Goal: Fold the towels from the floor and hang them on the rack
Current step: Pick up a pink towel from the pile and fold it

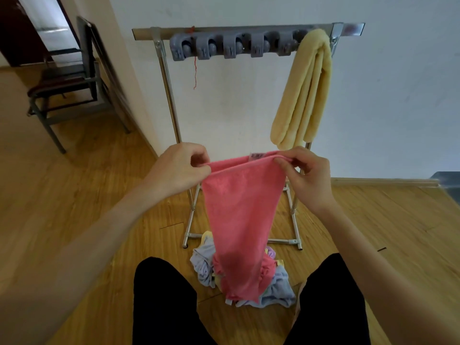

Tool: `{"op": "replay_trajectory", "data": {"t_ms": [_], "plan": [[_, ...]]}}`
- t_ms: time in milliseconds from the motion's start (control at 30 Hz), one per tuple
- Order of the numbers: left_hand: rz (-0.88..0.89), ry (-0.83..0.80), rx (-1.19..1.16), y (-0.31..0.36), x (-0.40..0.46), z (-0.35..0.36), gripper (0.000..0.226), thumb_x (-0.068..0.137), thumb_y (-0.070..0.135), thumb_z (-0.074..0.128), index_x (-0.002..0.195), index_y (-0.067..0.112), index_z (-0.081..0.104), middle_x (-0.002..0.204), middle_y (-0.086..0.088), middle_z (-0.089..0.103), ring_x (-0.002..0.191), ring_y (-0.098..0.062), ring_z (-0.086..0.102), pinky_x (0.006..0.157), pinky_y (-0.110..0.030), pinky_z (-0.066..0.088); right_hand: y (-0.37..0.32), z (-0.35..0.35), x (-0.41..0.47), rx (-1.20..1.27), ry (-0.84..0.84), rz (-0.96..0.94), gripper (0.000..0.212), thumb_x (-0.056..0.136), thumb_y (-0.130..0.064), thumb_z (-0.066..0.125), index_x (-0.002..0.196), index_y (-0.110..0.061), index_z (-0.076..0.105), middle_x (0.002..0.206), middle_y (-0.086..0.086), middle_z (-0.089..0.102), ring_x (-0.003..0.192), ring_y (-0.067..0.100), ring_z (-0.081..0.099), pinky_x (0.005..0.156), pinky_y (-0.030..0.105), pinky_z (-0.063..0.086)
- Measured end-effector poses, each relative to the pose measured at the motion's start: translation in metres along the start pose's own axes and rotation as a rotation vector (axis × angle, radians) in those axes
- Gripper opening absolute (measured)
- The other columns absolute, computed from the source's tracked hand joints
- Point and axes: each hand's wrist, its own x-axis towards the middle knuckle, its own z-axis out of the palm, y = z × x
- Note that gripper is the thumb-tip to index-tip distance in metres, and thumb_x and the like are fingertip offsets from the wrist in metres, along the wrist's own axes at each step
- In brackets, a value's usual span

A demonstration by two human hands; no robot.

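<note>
Towels are the matter here, and the rack (pixel 171 95) they belong on is the largest thing in view: a metal frame standing on the wooden floor (pixel 74 195) against a white wall (pixel 373 95), its top bar carrying a row of grey clip holders (pixel 231 47). One yellow towel (pixel 303 95) already hangs folded over the bar's right end, just beside the right upright. In front of the rack a pink towel (pixel 239 220) is held up by its top edge, doubled over so two layers show, and hangs down until its lower end touches the pile of towels (pixel 206 265) on the floor, a heap of pale blue, yellow and purple cloth between the person's knees. Both hands are closed on it: the left hand (pixel 179 168) pinches the left top corner between thumb and fingers, and the right hand (pixel 306 178) pinches the right top corner likewise. A dark chair (pixel 67 83) stands well apart at the left.
</note>
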Motion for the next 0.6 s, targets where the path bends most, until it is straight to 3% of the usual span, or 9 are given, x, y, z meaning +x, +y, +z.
{"op": "replay_trajectory", "data": {"t_ms": [133, 233, 300, 467, 600], "plan": [[0.120, -0.228, -0.130, 0.004, -0.006, 0.008, 0.033, 0.088, 0.006, 0.056, 0.110, 0.031, 0.060, 0.096, 0.006, 0.059, 0.087, -0.006, 0.058, 0.073, -0.025, 0.050, -0.001, 0.005, -0.005, 0.068, 0.053, 0.071, 0.020, 0.085, -0.005, 0.067, 0.103, -0.015, 0.068, 0.079, 0.002, 0.067, 0.075, 0.012, 0.062, 0.071, 0.025, 0.052], [0.179, -0.432, -0.183, 0.009, -0.012, 0.014, 0.043, 0.096, 0.021, 0.050, 0.131, 0.045, 0.045, 0.111, 0.009, 0.060, 0.098, -0.002, 0.057, 0.080, -0.020, 0.046, 0.002, 0.010, -0.007, 0.039, 0.023, 0.125, 0.024, 0.084, -0.005, 0.068, 0.104, -0.019, 0.067, 0.079, -0.003, 0.065, 0.074, 0.009, 0.061, 0.072, 0.021, 0.051], [0.229, -0.528, -0.139, 0.010, -0.014, 0.018, 0.047, 0.092, 0.024, 0.045, 0.133, 0.045, 0.044, 0.117, 0.011, 0.055, 0.106, 0.000, 0.053, 0.087, -0.020, 0.044, 0.003, 0.012, -0.007, -0.001, -0.008, 0.141, 0.013, 0.085, -0.007, 0.068, 0.094, -0.016, 0.070, 0.082, -0.006, 0.068, 0.078, 0.008, 0.063, 0.074, 0.023, 0.053], [0.344, -0.655, 0.017, 0.018, -0.014, 0.022, 0.050, 0.082, -0.003, 0.045, 0.123, 0.022, 0.060, 0.099, 0.015, 0.050, 0.093, 0.010, 0.046, 0.079, -0.010, 0.033, 0.003, 0.016, -0.004, -0.018, -0.038, 0.146, 0.008, 0.084, -0.005, 0.068, 0.089, -0.011, 0.069, 0.082, -0.003, 0.068, 0.078, 0.013, 0.064, 0.074, 0.030, 0.055], [0.364, -0.745, 0.071, 0.023, -0.016, 0.023, 0.057, 0.080, -0.002, 0.048, 0.131, 0.023, 0.055, 0.105, 0.023, 0.050, 0.096, 0.006, 0.049, 0.081, -0.014, 0.041, 0.004, 0.019, -0.008, 0.002, -0.069, 0.156, 0.010, 0.082, -0.004, 0.068, 0.088, -0.013, 0.069, 0.083, -0.002, 0.069, 0.080, 0.014, 0.064, 0.075, 0.034, 0.055]]}}
